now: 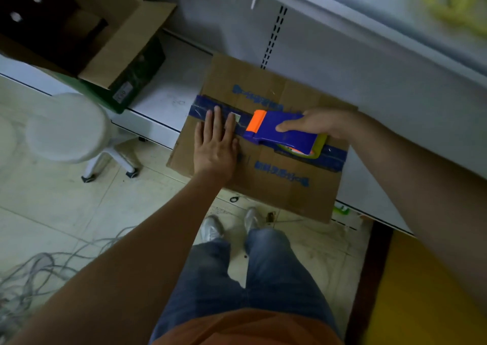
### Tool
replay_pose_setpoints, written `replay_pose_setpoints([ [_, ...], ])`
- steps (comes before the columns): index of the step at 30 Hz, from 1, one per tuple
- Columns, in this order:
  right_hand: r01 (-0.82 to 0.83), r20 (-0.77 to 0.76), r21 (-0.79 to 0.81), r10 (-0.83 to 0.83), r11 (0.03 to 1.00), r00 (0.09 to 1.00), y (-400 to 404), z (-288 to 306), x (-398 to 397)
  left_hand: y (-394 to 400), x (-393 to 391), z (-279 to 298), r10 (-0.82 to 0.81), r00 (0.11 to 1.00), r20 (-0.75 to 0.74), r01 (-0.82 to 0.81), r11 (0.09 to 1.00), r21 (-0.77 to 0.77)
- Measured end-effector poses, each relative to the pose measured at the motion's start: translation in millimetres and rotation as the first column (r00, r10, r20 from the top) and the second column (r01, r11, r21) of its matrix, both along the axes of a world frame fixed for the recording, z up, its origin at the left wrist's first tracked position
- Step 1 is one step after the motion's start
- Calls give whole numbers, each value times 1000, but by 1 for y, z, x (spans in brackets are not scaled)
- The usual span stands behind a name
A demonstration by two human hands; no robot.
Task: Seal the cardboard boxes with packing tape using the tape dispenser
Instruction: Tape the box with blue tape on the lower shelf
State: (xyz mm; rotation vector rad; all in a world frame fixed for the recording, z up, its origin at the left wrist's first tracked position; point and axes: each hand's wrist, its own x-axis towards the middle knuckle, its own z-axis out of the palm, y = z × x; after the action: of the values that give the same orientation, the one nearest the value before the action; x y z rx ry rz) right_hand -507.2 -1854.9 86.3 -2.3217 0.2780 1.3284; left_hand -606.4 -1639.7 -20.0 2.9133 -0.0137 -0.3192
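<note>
A white shelf carries a flattened-looking cardboard box, which overhangs its front edge above the tiled floor. A strip of blue tape runs across the box's top along the seam. The tape dispenser, blue with an orange front piece, sits on that strip near the middle. The right hand has its grip wrapped round the dispenser's body. The left hand lies released, fingers straight, flat on the box and tape just beside the dispenser's orange end
</note>
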Motion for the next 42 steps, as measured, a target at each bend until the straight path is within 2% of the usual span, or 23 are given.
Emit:
replay_pose_setpoints([
  [6, -48, -68, 22, 50, 999, 996, 1, 2, 2, -2, 1, 1, -18, 1000, -4, 18, 998, 68],
  [11, -28, -134, 106, 43, 994, 990, -19, 4, -7, -2, 2, -2, -14, 1000, -21, 17, 992, 122],
  [16, -110, -60, 73, 114, 991, 992, -71, 4, -19, -3, 2, 1, -25, 999, -45, 32, 987, 155],
  [18, -160, -46, 12, 160, 987, 986, -101, 11, -18, -2, 5, 1, -20, 998, -63, 30, 988, 152],
  [22, -158, 5, -113, 160, 981, 987, -170, 28, -21, 0, 10, 1, -22, 994, -105, 37, 990, 139],
  [28, -138, 56, -75, 142, 988, 988, -192, 27, -27, -2, 13, 10, -15, 985, -174, 45, 984, 171],
  [30, -142, 80, -100, 150, 985, 985, -185, 26, -29, -10, 16, 16, 36, 978, -205, -1, 986, 169],
  [32, -142, 103, -139, 157, 980, 982, -181, 26, -32, -35, 25, 23, 164, 960, -229, -131, 980, 150],
  [34, -111, 97, -109, 121, 988, 988, -181, 23, -33, -78, 33, 29, 302, 920, -250, -279, 952, 122],
  [36, -86, 70, -41, 89, 995, 994, -181, 24, -35, -117, 34, 30, 386, 880, -277, -397, 918, 18],
  [42, 72, 6, 221, -75, 973, 997, -198, 42, -43, -123, 30, 15, 351, 884, -308, -412, 896, -162],
])
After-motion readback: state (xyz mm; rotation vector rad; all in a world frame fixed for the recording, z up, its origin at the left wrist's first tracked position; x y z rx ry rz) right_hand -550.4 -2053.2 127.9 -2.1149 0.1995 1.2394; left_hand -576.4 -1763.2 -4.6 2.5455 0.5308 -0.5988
